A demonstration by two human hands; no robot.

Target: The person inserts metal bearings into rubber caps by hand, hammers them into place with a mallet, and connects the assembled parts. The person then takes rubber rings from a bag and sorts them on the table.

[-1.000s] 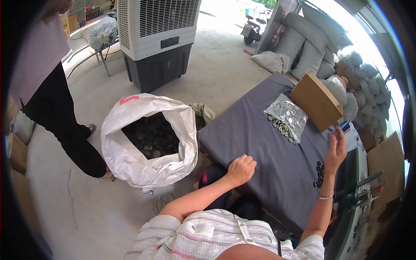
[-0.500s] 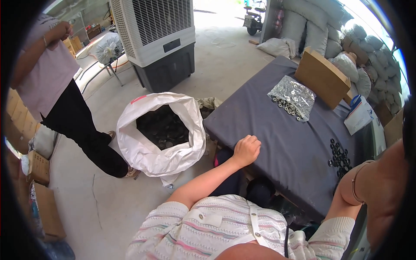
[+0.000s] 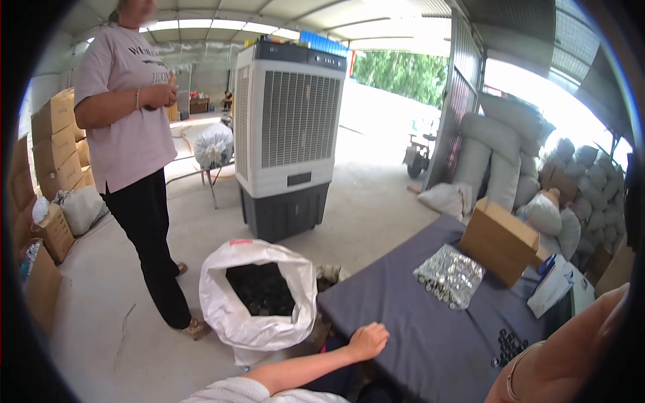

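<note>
My left hand (image 3: 369,340) rests on the near left edge of a table with a dark grey cloth (image 3: 376,299). Its fingers are curled in, and nothing shows in them. Raised close at the right rim is my right hand (image 3: 583,334), a thin bracelet round its wrist; its fingers are cut off from sight. Small black rings (image 3: 508,347) lie loose on the cloth beside the right wrist. Farther back on the table is a clear plastic bag (image 3: 458,272) of small ring-shaped parts. A white woven sack (image 3: 222,305), rolled open and holding dark pieces (image 3: 259,287), stands left of the table.
A tilted cardboard box (image 3: 498,240) and a white-and-blue box (image 3: 551,285) sit toward the table's back right. Beyond the sack stands a tall air cooler (image 3: 295,121). Another person (image 3: 138,117) stands at left, hands together. Stuffed sacks (image 3: 494,141) are piled at the far right.
The view has tilted up, so the table and sack appear lower and more background shows. My left hand stays on the table edge. My right hand remains raised at the right.
</note>
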